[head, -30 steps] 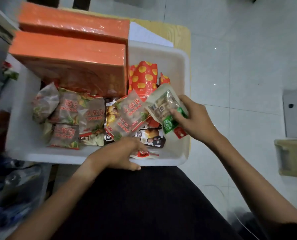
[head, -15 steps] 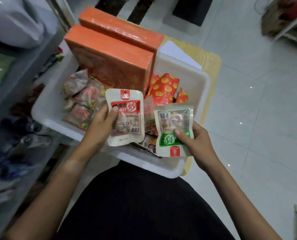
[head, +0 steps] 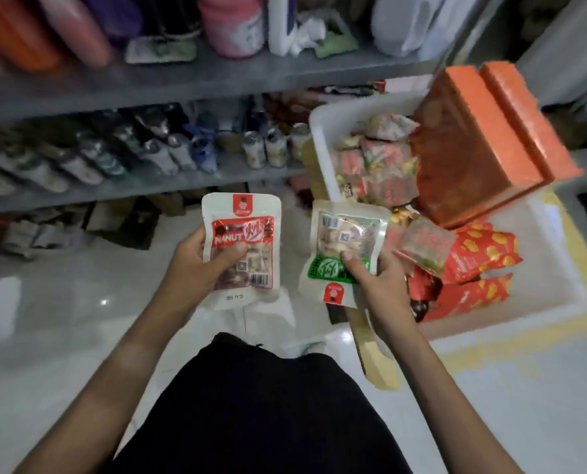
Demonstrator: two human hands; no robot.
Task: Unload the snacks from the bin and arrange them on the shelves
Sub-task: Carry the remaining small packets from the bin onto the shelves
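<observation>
A red peanut pack is held in the left hand, a green pack in the right hand; a free spot on the shelves is needed next.

Dim, cool indoor light, small glare spots seen on the floor, shelves motion-blurred and bent by wide-angle distortion, packets at centre rendered sharpest

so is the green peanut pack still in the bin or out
Out: the right hand grips the green peanut pack in the air, left of the white bin.
</observation>
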